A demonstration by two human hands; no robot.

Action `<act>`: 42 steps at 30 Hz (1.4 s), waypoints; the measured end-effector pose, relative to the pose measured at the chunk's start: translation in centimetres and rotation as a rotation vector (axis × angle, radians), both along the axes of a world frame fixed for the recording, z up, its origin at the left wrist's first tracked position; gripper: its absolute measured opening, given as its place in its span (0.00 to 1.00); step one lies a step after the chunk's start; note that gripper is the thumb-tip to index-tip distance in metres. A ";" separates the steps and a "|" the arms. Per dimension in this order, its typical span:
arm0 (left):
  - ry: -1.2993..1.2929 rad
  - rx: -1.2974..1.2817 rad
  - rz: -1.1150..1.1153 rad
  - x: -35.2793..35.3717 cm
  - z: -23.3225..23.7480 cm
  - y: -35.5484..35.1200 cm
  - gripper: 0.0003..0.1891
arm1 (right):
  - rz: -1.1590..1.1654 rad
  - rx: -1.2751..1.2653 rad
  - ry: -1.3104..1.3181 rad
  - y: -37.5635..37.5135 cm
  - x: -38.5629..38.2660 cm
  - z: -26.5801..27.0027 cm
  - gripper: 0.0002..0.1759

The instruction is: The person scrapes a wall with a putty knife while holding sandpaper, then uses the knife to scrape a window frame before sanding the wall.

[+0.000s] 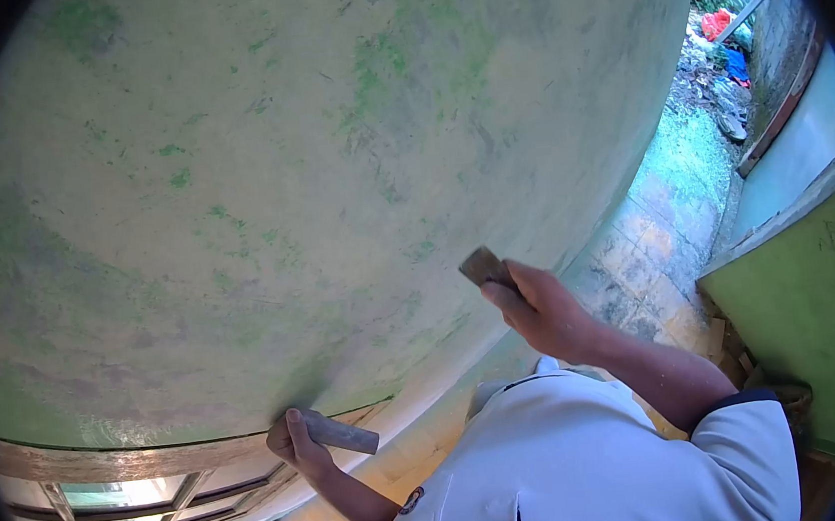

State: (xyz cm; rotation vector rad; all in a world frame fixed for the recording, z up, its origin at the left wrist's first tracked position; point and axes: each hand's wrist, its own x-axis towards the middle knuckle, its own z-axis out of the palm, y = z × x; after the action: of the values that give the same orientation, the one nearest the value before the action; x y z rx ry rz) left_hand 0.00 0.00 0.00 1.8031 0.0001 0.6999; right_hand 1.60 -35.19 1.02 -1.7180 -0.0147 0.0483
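My left hand (302, 446) is closed around a long, narrow grey block (344, 434), held low against the wall just above the wooden window frame. In my right hand (547, 316) is a small flat scraper (484, 266), its brownish, worn blade angled up and to the left in front of the wall. Fingers wrap its lower end, so the handle is hidden. The wall (308, 170) fills most of the view, coated in patchy whitish-grey filler with green paint showing through in spots.
A wooden window frame (135, 458) with panes runs along the lower left. To the right, a tiled walkway (644, 259) leads past a low green wall (795, 315). Red and blue items (717, 26) lie by plants at the far end.
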 end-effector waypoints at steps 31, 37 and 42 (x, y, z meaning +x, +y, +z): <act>0.018 0.006 -0.056 0.4 -0.1 -0.1 0.21 | 0.044 0.100 0.066 0.6 2.4 3.0 0.17; 0.000 0.023 -0.034 0.3 0.1 -0.4 0.21 | 0.043 0.044 0.042 0.3 0.6 0.4 0.17; 0.014 0.013 -0.046 0.6 0.0 -0.2 0.21 | 0.059 0.133 0.066 0.7 2.6 2.1 0.12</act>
State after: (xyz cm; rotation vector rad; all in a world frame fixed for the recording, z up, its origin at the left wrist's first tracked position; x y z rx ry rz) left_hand 0.60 -0.23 -0.05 1.8144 -0.0362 0.6559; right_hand 4.24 -34.45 3.12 -1.5823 -0.0192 0.1440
